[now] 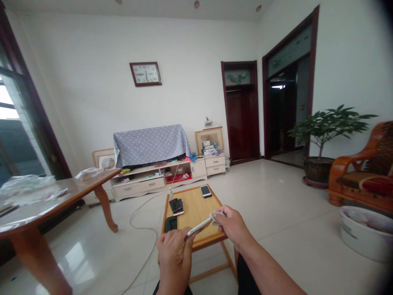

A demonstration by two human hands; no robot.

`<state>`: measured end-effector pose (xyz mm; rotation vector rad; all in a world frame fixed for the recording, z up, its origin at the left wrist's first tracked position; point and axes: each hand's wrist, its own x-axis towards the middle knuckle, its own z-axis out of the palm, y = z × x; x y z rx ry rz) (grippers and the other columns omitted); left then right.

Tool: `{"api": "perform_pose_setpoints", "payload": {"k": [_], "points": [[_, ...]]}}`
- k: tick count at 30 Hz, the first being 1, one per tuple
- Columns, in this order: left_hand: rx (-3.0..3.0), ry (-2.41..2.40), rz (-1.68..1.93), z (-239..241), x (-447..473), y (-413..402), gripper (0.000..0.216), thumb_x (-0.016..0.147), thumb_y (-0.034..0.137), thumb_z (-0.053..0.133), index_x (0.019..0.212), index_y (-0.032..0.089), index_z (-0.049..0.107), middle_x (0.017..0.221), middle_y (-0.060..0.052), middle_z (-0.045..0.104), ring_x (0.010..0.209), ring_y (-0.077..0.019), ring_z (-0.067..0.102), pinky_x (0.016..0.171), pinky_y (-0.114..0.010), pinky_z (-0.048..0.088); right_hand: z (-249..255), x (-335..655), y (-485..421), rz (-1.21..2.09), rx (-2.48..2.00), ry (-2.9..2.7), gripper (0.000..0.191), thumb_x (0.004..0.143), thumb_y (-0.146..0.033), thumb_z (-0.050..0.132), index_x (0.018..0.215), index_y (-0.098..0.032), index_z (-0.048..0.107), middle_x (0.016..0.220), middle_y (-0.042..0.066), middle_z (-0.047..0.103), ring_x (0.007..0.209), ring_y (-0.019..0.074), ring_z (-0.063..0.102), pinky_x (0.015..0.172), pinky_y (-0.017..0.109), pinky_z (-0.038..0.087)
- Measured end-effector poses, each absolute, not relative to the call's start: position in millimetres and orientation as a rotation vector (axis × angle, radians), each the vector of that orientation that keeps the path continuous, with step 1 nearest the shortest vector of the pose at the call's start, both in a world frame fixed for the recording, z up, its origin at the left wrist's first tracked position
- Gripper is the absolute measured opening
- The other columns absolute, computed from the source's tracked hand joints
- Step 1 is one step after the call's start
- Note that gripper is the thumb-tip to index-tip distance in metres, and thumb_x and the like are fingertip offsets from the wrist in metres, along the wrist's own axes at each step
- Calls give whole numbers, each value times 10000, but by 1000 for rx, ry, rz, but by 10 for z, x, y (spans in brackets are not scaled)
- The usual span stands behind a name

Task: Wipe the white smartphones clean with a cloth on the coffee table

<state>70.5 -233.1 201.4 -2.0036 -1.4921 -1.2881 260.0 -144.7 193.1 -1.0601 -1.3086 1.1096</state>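
My left hand (174, 250) is closed on the near end of a slim silver phone (199, 226), held edge-on over the front of a small wooden table (196, 213). My right hand (231, 225) pinches a small pale cloth (216, 216) against the phone's far end. On the table lie a white-edged phone (205, 191) at the far right, two stacked dark phones (177, 206) at the left, and a black phone (170, 223) at the near left corner.
A large brown table (46, 205) with plastic wrap stands at left. A cream TV cabinet (153, 178) with a covered screen lines the far wall. A cable (139, 223) trails over the tiled floor. At right are a potted plant (322, 139), a wooden armchair (365, 172) and a white basin (367, 231).
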Motion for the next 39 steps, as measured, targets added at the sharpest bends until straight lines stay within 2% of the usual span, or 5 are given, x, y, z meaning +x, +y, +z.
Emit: {"api": "perform_pose_setpoints", "payload": {"k": [8,15,20,25,39], "points": [[-1996,-1583,-1362,1900,653,-2229,156,941,352,567,1035,278,666,986,-5,736,914,-202,638,870,-381,359,1880,2544,-1448,1038,-1024,-1200,311,841,-491,603,909,-189,629,560,-37,574,451,111,502,413,200,341],[-2047,-1580,-1266,1973,788,-2271,161,951,331,543,1022,277,677,966,-7,742,890,-196,637,838,-371,338,2050,2247,-1881,1124,-890,-1416,255,858,-458,601,883,-205,623,577,-47,557,472,110,539,436,199,389],[-2027,-1557,-1337,1966,718,-2264,163,954,340,539,1017,267,672,955,-8,736,889,-199,638,843,-358,362,1993,2323,-1735,1285,-900,-1293,403,833,-551,618,1016,-194,577,681,-36,609,467,105,554,415,196,409],[-2053,-1562,-1286,1928,740,-2248,159,956,329,535,1008,269,673,926,-8,731,865,-199,633,832,-355,362,2000,2363,-1689,1275,-942,-1296,368,831,-539,633,902,-180,594,652,-35,593,440,85,527,387,175,365],[-2052,-1575,-1372,1868,683,-2214,148,937,337,573,1037,274,662,965,-8,722,919,-212,629,871,-364,383,1900,2497,-1515,1112,-1022,-1326,315,844,-499,618,828,-184,618,585,-51,560,403,86,483,370,191,366]]}}
